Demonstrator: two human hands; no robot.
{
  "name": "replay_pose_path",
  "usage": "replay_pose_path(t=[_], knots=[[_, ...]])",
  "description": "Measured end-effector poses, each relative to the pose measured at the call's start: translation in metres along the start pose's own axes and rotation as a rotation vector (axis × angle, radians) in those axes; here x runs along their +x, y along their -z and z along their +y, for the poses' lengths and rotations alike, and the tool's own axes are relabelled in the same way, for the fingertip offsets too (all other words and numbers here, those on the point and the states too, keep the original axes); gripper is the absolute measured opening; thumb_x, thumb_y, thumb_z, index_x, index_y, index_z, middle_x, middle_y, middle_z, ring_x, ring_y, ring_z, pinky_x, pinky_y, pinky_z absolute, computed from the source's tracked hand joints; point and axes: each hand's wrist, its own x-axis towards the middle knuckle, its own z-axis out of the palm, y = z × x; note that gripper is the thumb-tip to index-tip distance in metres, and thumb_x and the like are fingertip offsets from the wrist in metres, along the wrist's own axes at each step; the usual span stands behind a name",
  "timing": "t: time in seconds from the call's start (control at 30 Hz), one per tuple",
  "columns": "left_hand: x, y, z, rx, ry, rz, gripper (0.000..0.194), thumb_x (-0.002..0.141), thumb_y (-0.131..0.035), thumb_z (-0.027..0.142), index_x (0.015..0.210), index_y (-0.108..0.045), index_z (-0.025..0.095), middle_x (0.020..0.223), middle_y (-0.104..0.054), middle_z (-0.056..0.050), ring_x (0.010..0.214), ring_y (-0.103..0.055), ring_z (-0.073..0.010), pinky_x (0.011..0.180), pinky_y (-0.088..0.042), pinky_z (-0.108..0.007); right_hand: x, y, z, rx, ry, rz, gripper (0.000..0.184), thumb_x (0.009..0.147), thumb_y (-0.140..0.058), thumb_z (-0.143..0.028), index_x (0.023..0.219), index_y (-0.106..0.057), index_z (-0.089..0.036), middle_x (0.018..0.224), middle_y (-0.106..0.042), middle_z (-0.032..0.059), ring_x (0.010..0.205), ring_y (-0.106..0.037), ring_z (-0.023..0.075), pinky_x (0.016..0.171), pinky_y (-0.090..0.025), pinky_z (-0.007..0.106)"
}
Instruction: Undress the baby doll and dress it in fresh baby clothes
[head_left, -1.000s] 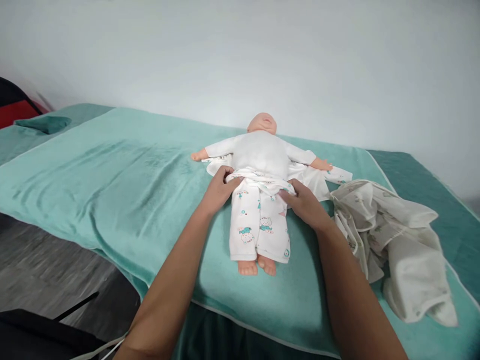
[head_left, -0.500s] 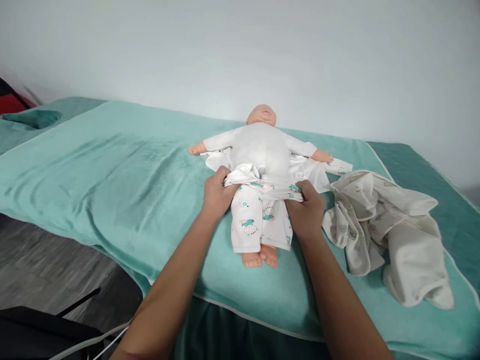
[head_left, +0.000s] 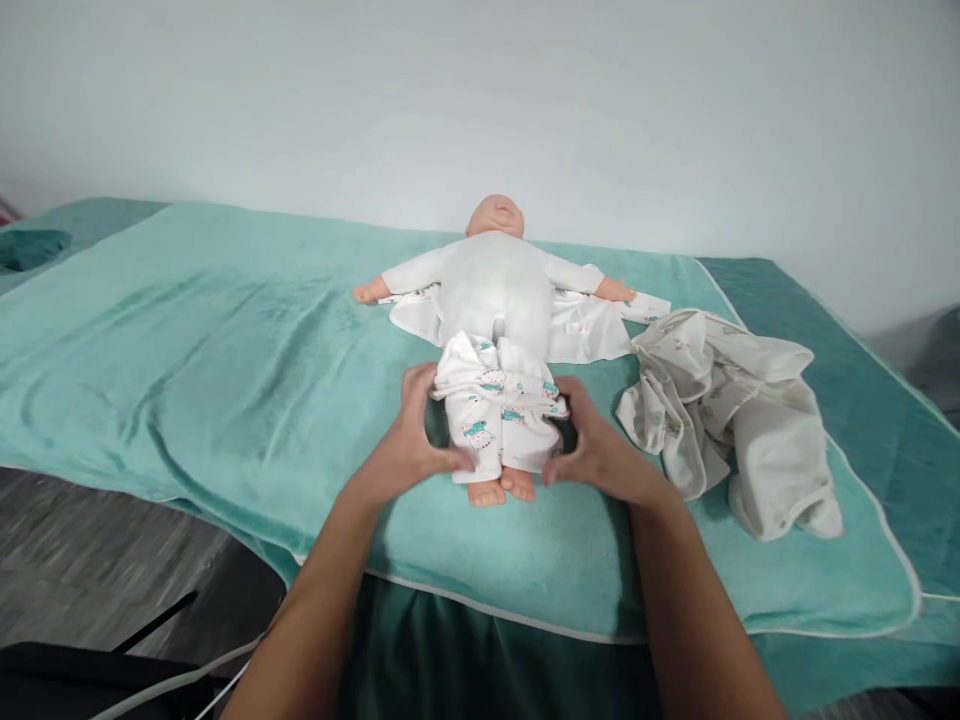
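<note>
A baby doll (head_left: 495,275) with a white cloth torso lies on its back, arms spread and head toward the wall. White printed baby pants (head_left: 480,432) cover its legs, with their top bunched at the thighs; the bare feet (head_left: 501,489) stick out below. My left hand (head_left: 416,430) is at the left side of the pants, thumb and fingers apart. On the right side, my right hand (head_left: 589,435) curves around the pants' edge, also with thumb and fingers spread. Under the doll's back and arms a white printed top (head_left: 589,328) lies spread out.
A crumpled off-white printed garment (head_left: 739,410) lies to the right of the doll. Beneath everything a teal blanket (head_left: 225,380) covers the bed, which stands against a pale wall (head_left: 480,100). Cables (head_left: 172,685) and a black object (head_left: 67,680) are at the lower left.
Both hands have let go of the pants' waistband and opened around the legs. The waistband now sits lower, folded over the thighs. The view has shifted slightly.
</note>
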Motion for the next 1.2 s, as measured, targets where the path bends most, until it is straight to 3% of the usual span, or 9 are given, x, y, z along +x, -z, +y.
replay_pose_path(t=[0.13,0.33,0.47,0.57,0.67,0.83,0.93,1.03,1.2], knots=[[-0.025,-0.008,0.002,0.151,-0.046,-0.111,0.151,0.039,-0.094,0.065,0.159,-0.008,0.034,0.154,-0.020,-0.018,0.148,-0.021,-0.0472,0.119,-0.028,-0.065,-0.015,-0.011,0.006,-0.188,0.092,0.029,0.125,0.050,-0.095,-0.063,0.150,-0.030,-0.027,0.145,-0.040,0.0142,0.134,-0.042,0.0373,0.112,-0.041,0.050],[-0.032,-0.025,0.015,0.376,-0.121,-0.077,0.147,0.043,-0.097,0.056,0.159,-0.007,0.038,0.151,-0.021,-0.017,0.143,-0.029,-0.0457,0.113,-0.038,-0.064,-0.018,-0.024,0.015,-0.356,0.152,0.137,0.121,0.055,-0.094,-0.060,0.151,-0.030,-0.022,0.140,-0.044,0.0190,0.130,-0.045,0.0413,0.109,-0.043,0.057],[-0.027,-0.028,0.020,0.552,-0.154,-0.037,0.131,0.053,-0.093,0.056,0.158,-0.020,0.027,0.139,-0.037,-0.018,0.130,-0.045,-0.0408,0.107,-0.044,-0.059,-0.021,-0.029,0.008,-0.402,0.149,0.227,0.088,0.070,-0.085,-0.055,0.139,-0.042,-0.022,0.126,-0.055,0.0155,0.116,-0.055,0.0364,0.097,-0.051,0.052],[-0.023,-0.025,0.024,0.687,-0.169,-0.051,0.112,0.065,-0.086,0.059,0.155,-0.030,0.025,0.124,-0.051,-0.014,0.116,-0.056,-0.0352,0.101,-0.047,-0.053,-0.023,-0.031,0.004,-0.417,0.089,0.268,0.072,0.070,-0.084,-0.056,0.124,-0.052,-0.019,0.113,-0.062,0.0129,0.103,-0.060,0.0337,0.088,-0.052,0.047],[-0.021,-0.024,0.034,0.737,-0.156,-0.075,0.090,0.079,-0.077,0.055,0.153,-0.034,0.026,0.125,-0.060,-0.013,0.113,-0.061,-0.0310,0.098,-0.047,-0.047,-0.025,-0.033,-0.001,-0.447,0.003,0.313,0.055,0.074,-0.079,-0.056,0.108,-0.057,-0.019,0.101,-0.065,0.0099,0.096,-0.061,0.0312,0.081,-0.050,0.042],[-0.029,-0.025,0.062,0.628,0.047,-0.100,0.055,0.094,-0.060,0.032,0.146,-0.044,0.029,0.132,-0.066,-0.008,0.116,-0.065,-0.0262,0.096,-0.048,-0.039,-0.038,-0.041,-0.023,-0.491,-0.176,0.308,0.027,0.084,-0.066,-0.046,0.086,-0.051,-0.023,0.075,-0.063,0.0016,0.073,-0.060,0.0228,0.064,-0.039,0.030],[-0.036,-0.021,0.076,0.471,0.249,-0.089,0.053,0.090,-0.059,0.026,0.142,-0.048,0.029,0.125,-0.071,-0.006,0.112,-0.068,-0.0264,0.092,-0.050,-0.037,-0.050,-0.043,-0.048,-0.557,-0.274,0.264,0.016,0.084,-0.061,-0.032,0.085,-0.048,-0.023,0.071,-0.061,-0.0001,0.065,-0.057,0.0208,0.059,-0.031,0.028],[-0.040,-0.006,0.088,0.249,0.362,-0.155,0.063,0.078,-0.067,0.026,0.139,-0.052,0.026,0.118,-0.073,-0.004,0.103,-0.069,-0.0252,0.089,-0.051,-0.034,-0.058,-0.038,-0.078,-0.524,-0.314,0.148,0.018,0.087,-0.060,-0.036,0.082,-0.048,-0.024,0.072,-0.063,0.0007,0.066,-0.057,0.0211,0.059,-0.031,0.028],[-0.037,0.042,0.122,0.171,0.274,-0.445,0.064,0.066,-0.069,0.019,0.129,-0.062,0.028,0.110,-0.070,0.000,0.093,-0.065,-0.0216,0.076,-0.048,-0.027,-0.056,-0.011,-0.128,-0.362,-0.196,-0.231,0.030,0.092,-0.060,-0.052,0.084,-0.059,-0.023,0.081,-0.065,0.0003,0.075,-0.059,0.0204,0.062,-0.036,0.028]])
